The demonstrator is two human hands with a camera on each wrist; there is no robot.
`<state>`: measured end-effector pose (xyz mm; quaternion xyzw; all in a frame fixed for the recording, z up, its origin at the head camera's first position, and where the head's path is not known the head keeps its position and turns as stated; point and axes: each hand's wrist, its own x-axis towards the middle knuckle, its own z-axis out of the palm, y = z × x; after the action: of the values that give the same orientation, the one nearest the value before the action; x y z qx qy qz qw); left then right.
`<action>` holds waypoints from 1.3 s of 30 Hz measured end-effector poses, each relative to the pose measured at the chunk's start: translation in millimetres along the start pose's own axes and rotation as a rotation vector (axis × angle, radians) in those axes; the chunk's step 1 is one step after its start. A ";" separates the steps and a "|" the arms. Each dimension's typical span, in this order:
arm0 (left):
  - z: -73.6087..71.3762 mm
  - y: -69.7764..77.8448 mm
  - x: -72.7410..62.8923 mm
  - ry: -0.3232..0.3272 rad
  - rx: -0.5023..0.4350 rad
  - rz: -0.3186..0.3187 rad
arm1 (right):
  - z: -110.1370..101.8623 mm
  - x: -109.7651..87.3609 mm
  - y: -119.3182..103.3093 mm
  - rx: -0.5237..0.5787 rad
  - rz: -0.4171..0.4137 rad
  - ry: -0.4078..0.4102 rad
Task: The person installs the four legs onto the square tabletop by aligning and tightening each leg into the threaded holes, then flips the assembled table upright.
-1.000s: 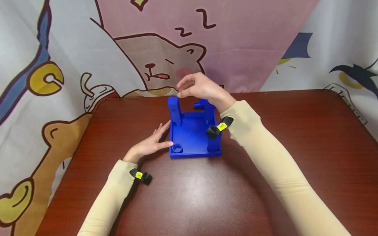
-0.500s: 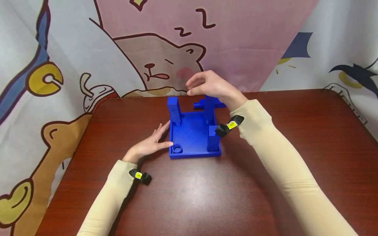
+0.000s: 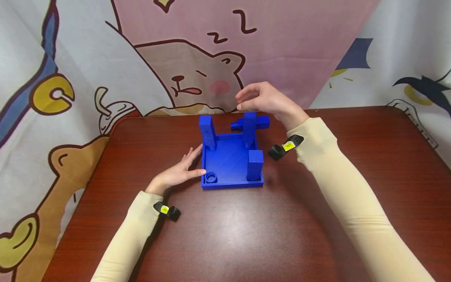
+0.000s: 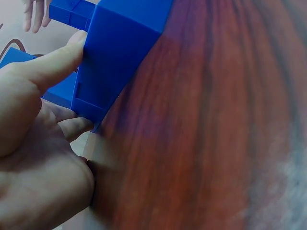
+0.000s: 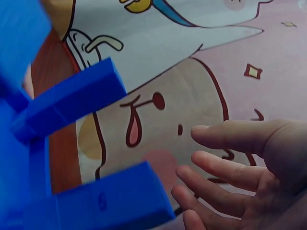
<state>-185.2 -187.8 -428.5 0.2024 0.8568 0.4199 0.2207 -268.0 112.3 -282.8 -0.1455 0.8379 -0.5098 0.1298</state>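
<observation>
A blue square tray-like base (image 3: pixel 227 158) sits on the table with three square posts upright at its corners: a back left post (image 3: pixel 207 129), a back right post (image 3: pixel 249 127) and a front right post (image 3: pixel 255 164). In the front left corner is a round socket (image 3: pixel 211 178). Behind the base lies another blue post (image 3: pixel 262 122) with a narrow ridged end, partly hidden. My left hand (image 3: pixel 177 172) rests against the base's left side, fingers extended, thumb on the rim. Above the back right post hovers my right hand (image 3: pixel 269 101), fingers loosely bent, holding nothing.
The dark reddish wooden table (image 3: pixel 225 235) reaches close to a cartoon-printed curtain (image 3: pixel 289 51) behind it. Black wrist devices with yellow labels sit on both cream sleeves; the right device (image 3: pixel 282 149) hangs just right of the front right post.
My right hand has moved right, from the top of the back left post to above the back right post, uncovering the lying post. The left hand and the base stay put.
</observation>
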 end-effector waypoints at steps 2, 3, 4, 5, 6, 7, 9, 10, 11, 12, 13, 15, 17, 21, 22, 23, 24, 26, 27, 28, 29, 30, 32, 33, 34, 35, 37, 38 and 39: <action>-0.3 0.8 -0.7 -0.001 0.001 -0.004 | -3.5 0.6 5.0 0.011 -0.003 0.008; -0.3 1.1 -0.9 0.000 0.004 -0.005 | -5.3 0.8 7.5 0.019 -0.001 0.012; -0.3 1.4 -1.1 0.000 0.006 -0.007 | -6.9 1.1 10.0 0.026 -0.001 0.018; -0.3 1.5 -1.2 0.000 0.007 -0.009 | -8.5 1.4 12.5 0.033 -0.002 0.024; -0.3 1.3 -1.0 0.001 0.008 -0.011 | -10.1 1.6 14.8 0.035 0.000 0.032; -0.2 1.3 -0.9 0.002 0.007 -0.012 | -11.6 1.7 17.2 0.033 0.000 0.041; -0.1 0.7 -0.7 0.004 0.006 -0.012 | -14.7 1.6 21.8 0.038 0.009 0.056; -0.2 0.5 -0.7 0.004 0.005 -0.010 | -15.9 1.7 24.1 0.040 0.015 0.063; -0.4 0.2 -0.7 0.005 0.003 -0.008 | -17.1 1.6 26.5 0.047 0.023 0.068; -0.5 0.1 -0.8 0.006 0.002 -0.007 | -18.4 1.6 28.8 0.053 0.031 0.073; -0.7 0.3 -1.0 0.006 0.003 -0.006 | -19.4 1.6 31.2 0.063 0.037 0.076; -0.7 0.1 -1.2 0.007 0.006 -0.008 | -21.1 1.8 36.2 0.074 0.045 0.079; -0.6 0.2 -1.4 0.005 0.007 -0.014 | -22.4 1.9 41.9 0.080 0.049 0.082; -0.3 0.7 -2.0 -0.004 0.005 -0.018 | -24.1 3.0 55.3 0.059 0.052 0.086; -0.3 0.7 -2.2 -0.006 0.001 -0.019 | -24.4 3.4 58.9 0.054 0.053 0.087; -0.3 0.7 -2.2 -0.006 -0.001 -0.018 | -24.6 4.2 62.5 0.053 0.052 0.088; -0.3 0.3 -2.1 -0.007 -0.002 -0.017 | -25.0 5.2 66.3 0.050 0.049 0.091; -0.3 -0.4 -1.3 -0.007 -0.004 -0.015 | -25.7 7.1 74.1 0.038 0.048 0.097; -0.3 -0.5 -0.8 -0.008 -0.005 -0.012 | -26.0 8.0 78.1 0.035 0.046 0.099; -0.5 -0.8 -0.3 -0.008 -0.005 -0.004 | -26.0 8.9 82.1 0.030 0.045 0.102; -0.5 -0.6 0.2 -0.007 -0.009 0.005 | -25.9 9.9 86.1 0.030 0.042 0.106; -0.5 -0.6 0.7 -0.008 -0.012 0.017 | -25.9 10.7 90.1 0.026 0.038 0.108; -0.3 -0.3 1.5 -0.009 -0.018 0.038 | -25.2 11.5 97.2 0.027 0.029 0.110; -0.2 -0.3 1.8 -0.010 -0.022 0.050 | -24.7 11.9 100.5 0.035 0.022 0.112; -0.2 -0.3 1.8 -0.010 -0.027 0.057 | -24.4 12.4 103.8 0.036 0.016 0.116; -0.2 -0.5 1.7 -0.010 -0.029 0.062 | -24.2 12.7 107.1 0.038 0.010 0.118; -0.5 -1.1 1.4 -0.013 -0.031 0.065 | -23.6 13.1 113.2 0.038 0.005 0.124; -0.8 -1.3 1.1 -0.014 -0.032 0.065 | -23.1 13.4 115.9 0.042 0.006 0.128; -1.1 -1.5 0.9 -0.015 -0.035 0.063 | -22.7 13.7 118.7 0.045 0.011 0.131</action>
<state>-186.8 -188.8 -429.4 0.2286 0.8409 0.4399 0.2171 -302.2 177.7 -379.5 -0.1042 0.8338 -0.5361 0.0808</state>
